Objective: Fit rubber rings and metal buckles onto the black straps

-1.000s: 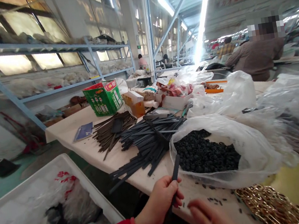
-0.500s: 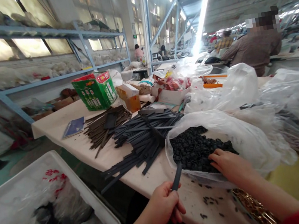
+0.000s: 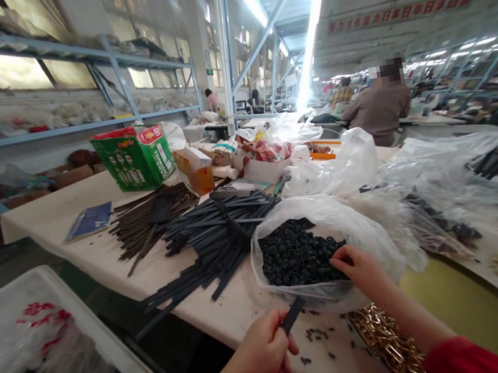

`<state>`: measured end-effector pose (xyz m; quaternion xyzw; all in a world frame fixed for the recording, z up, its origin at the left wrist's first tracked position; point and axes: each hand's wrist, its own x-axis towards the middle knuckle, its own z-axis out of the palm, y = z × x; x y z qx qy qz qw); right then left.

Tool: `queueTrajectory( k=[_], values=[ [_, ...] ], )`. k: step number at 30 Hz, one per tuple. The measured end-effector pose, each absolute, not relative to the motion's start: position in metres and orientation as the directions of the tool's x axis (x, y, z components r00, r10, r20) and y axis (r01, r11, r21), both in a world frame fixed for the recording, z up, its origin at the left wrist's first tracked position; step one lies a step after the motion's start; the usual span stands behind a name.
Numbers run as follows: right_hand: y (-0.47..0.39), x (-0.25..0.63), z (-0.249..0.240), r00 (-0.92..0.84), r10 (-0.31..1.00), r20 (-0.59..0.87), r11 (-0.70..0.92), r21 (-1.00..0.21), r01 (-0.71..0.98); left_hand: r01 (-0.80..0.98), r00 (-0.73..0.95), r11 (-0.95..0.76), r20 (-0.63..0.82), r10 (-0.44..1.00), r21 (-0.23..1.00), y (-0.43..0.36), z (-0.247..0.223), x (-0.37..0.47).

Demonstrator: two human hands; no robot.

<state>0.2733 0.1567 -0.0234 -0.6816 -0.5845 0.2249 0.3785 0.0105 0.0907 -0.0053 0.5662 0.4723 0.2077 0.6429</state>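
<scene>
My left hand (image 3: 271,342) grips a flat dark strap (image 3: 294,314), whose end sticks up past the thumb and forefinger. At the right edge of a clear plastic bag (image 3: 353,220), my right hand (image 3: 355,265) has its fingertips pinched at a heap of small black loops (image 3: 295,253). Whether a loop is between those fingertips is too small to tell. Behind my left hand, a pile of dark straps (image 3: 213,233) lies on the table, beside a pile of brown strips (image 3: 152,214).
Gold metal pieces (image 3: 389,341) lie below my right forearm. A green carton (image 3: 134,160) and small box (image 3: 196,169) stand at the back. A white bin (image 3: 105,323) is at lower left. A person (image 3: 380,106) sits farther off, back turned.
The whole view has swung to the right, so the table things appear farther left. My left hand still holds the strap, and my right hand remains at the loops with its fingers closer together.
</scene>
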Motion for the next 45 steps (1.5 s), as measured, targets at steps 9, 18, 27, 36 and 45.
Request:
queueTrajectory(
  k=[9,18,27,36,45],
  values=[
    [0.092,0.221,0.022,0.081,0.949,-0.306,-0.228,-0.839,-0.494,0.250,0.470,-0.018,-0.105,0.876,0.968,0.079,0.017,0.021],
    [0.047,0.180,0.004,-0.004,0.958,-0.287,-0.255,-0.843,-0.474,0.542,0.465,-0.283,-0.001,0.886,0.791,0.067,0.030,0.021],
    [0.037,0.185,-0.012,0.078,0.946,-0.314,-0.236,-0.833,-0.500,0.628,0.454,-0.256,-0.079,0.888,0.735,0.057,0.021,0.025],
    [0.022,0.158,-0.023,0.316,0.939,-0.135,0.020,-0.897,-0.441,0.322,0.442,0.335,-0.453,0.774,0.886,0.051,0.000,0.049],
    [0.015,0.154,-0.022,0.294,0.892,-0.343,-0.054,-0.727,-0.684,0.489,0.444,-0.164,-0.082,0.892,0.856,0.042,-0.001,0.042]
  ],
)
